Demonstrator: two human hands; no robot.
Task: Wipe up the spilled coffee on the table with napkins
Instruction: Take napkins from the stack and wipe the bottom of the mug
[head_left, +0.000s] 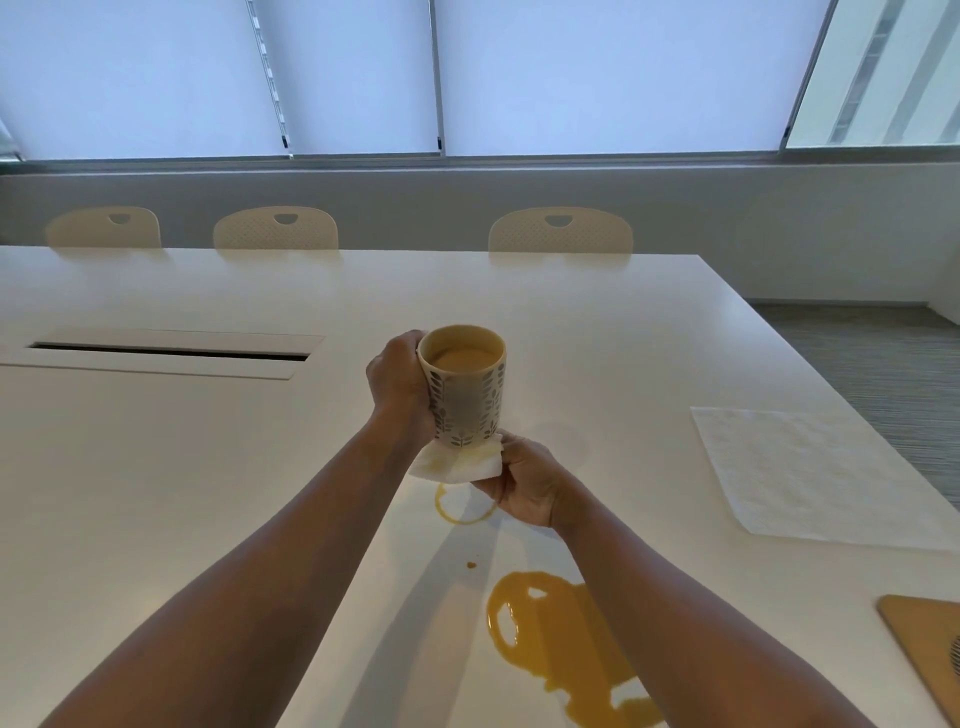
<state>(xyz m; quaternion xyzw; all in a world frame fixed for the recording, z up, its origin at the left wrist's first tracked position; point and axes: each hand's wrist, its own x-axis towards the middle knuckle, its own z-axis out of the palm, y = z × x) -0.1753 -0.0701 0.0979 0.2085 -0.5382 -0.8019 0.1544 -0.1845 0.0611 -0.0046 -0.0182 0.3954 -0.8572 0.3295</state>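
Hands (400, 387): two; cup (465, 387), one; napkins (457, 462), two.

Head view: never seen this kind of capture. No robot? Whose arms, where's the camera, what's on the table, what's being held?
There is no robot here. A person wears one wide-angle camera on the head, looking forward and down, so the two bare arms entering from the bottom are theirs.

The left hand holds a patterned cup of milky coffee lifted off the white table. The right hand presses a folded napkin, already stained, against the cup's base.

On the table: a coffee ring where the cup probably stood, a small drop, and a larger puddle nearer the person. A spare unfolded napkin lies to the right, and the corner of a wooden board shows at the edge.
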